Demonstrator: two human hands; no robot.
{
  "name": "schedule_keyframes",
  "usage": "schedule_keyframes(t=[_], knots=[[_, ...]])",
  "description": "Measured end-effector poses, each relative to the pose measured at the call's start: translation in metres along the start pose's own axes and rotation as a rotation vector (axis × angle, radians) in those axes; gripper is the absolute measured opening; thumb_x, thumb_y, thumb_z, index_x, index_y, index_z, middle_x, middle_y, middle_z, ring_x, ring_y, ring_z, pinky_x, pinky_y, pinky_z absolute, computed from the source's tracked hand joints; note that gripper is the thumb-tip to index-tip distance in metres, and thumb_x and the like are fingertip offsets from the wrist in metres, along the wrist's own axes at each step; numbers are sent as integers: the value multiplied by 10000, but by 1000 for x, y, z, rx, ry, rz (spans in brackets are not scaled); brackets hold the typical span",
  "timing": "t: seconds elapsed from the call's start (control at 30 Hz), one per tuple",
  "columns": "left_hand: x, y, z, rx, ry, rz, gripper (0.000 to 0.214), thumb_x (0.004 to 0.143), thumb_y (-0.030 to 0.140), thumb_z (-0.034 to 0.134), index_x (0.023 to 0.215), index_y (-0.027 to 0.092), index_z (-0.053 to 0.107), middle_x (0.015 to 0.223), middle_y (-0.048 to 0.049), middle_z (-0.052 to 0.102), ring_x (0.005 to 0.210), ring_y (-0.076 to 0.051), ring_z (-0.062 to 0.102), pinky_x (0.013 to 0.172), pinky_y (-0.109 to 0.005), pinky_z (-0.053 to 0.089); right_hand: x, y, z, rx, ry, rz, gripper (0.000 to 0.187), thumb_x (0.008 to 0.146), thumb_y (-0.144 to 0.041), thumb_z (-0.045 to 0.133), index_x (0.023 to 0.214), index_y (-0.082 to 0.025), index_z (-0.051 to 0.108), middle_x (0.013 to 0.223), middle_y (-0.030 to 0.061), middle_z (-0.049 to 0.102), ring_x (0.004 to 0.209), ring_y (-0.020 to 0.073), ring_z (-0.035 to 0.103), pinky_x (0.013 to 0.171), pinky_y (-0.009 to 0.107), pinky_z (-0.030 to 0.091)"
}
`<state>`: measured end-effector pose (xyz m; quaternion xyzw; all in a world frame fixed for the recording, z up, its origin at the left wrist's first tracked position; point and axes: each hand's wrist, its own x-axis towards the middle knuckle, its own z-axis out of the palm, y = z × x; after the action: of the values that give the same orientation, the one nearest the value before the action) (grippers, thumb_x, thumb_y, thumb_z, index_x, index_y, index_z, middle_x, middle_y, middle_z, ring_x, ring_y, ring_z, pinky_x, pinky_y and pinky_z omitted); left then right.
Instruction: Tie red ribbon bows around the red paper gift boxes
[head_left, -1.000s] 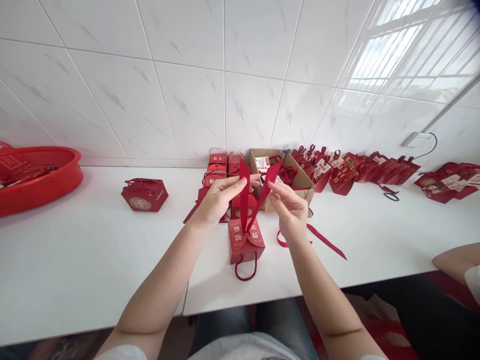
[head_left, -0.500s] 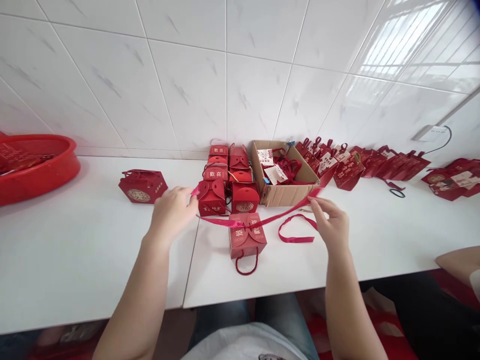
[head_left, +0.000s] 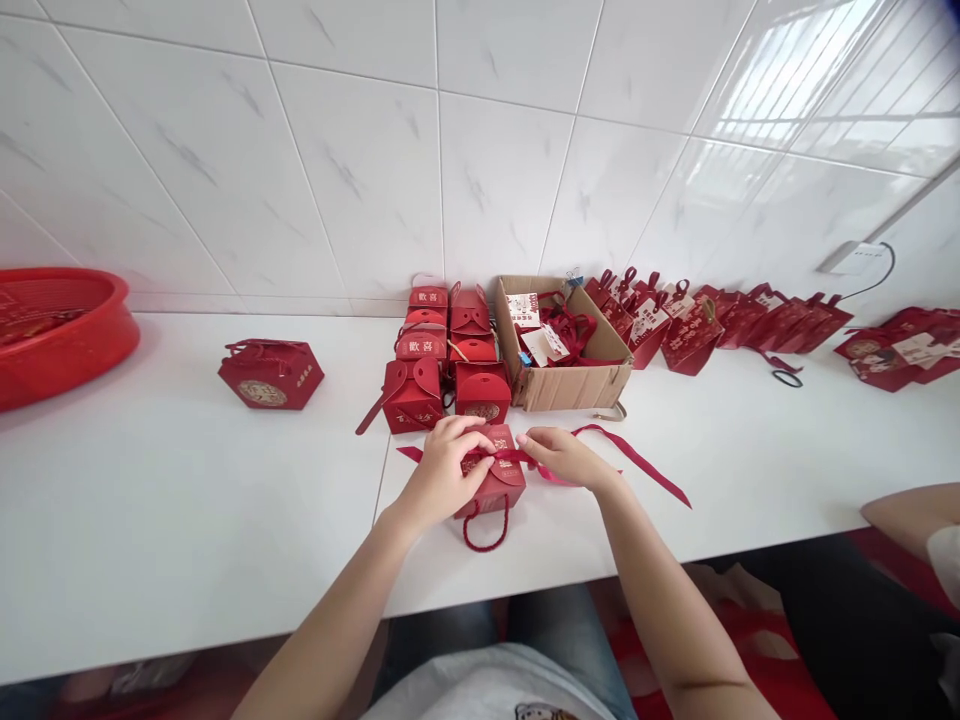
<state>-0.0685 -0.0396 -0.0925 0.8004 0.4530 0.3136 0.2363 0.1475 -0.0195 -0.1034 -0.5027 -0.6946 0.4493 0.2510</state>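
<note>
A small red gift box (head_left: 499, 490) with gold characters lies on the white table in front of me, its dark red cord handle (head_left: 486, 549) hanging toward me. Across its top runs a red ribbon (head_left: 512, 456). My left hand (head_left: 452, 462) rests over the box's left side, thumb and fingertips closed on the ribbon at the middle of the lid. One ribbon end sticks out left of that hand. At the box's right edge my right hand (head_left: 564, 456) pinches the ribbon. More red ribbon (head_left: 637, 458) trails on the table beyond it.
Behind the box stand several red gift boxes (head_left: 480, 385) and a cardboard box (head_left: 577, 388) of ribbons and cards. One red box (head_left: 271, 375) stands left, near a red basin (head_left: 71, 345). Red bags (head_left: 694, 335) line the wall at right. Another person's arm (head_left: 911, 515) is at far right.
Both hands have come inward from holding the ribbon stretched wide and now meet at the lid. The ribbon is drawn down close against the box top.
</note>
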Motion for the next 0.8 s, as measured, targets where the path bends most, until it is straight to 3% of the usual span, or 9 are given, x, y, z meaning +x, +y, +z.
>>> schedule_keyframes(t=[0.07,0.13,0.33,0.53,0.67,0.8], knots=[[0,-3,0,-5,-20,-16,99,841,231,537,871,230,631,1234,-72,545,1203,-274,435,1034,-513,364,-1,-2,-7,42,-111,18,509,849,-598,465,597,-162,535,556,-24,498,479,82,382,467,227,299],[0,-5,-2,-2,-48,-33,91,834,223,544,876,228,624,1233,-72,541,1195,-272,438,1035,-509,357,-4,-6,-14,127,-194,12,459,840,-559,519,611,-163,534,561,-32,488,477,71,369,464,217,288],[0,1,-4,-31,20,29,129,804,183,563,922,217,523,1085,-80,561,1090,-251,477,956,-448,415,-6,-18,-15,475,-271,-109,236,794,-397,663,852,-168,667,672,0,613,625,114,549,628,250,447],[1,13,-3,-67,95,76,159,812,311,606,903,217,517,920,-53,585,917,-227,521,882,-411,439,-2,-21,-1,598,-314,-203,306,796,-348,675,1053,-184,651,853,34,667,814,141,614,819,322,495],[4,12,0,-167,172,-15,181,840,381,588,792,209,555,816,-31,619,828,-200,575,807,-357,470,-3,-22,7,644,-280,-210,271,805,-346,665,1007,-175,606,825,29,661,770,137,622,777,326,505],[6,10,0,-194,203,-56,164,851,345,576,772,201,586,796,-33,648,786,-192,610,743,-326,484,-3,-21,14,599,-135,-153,265,801,-351,665,973,-201,529,690,-18,644,647,123,609,651,281,497]])
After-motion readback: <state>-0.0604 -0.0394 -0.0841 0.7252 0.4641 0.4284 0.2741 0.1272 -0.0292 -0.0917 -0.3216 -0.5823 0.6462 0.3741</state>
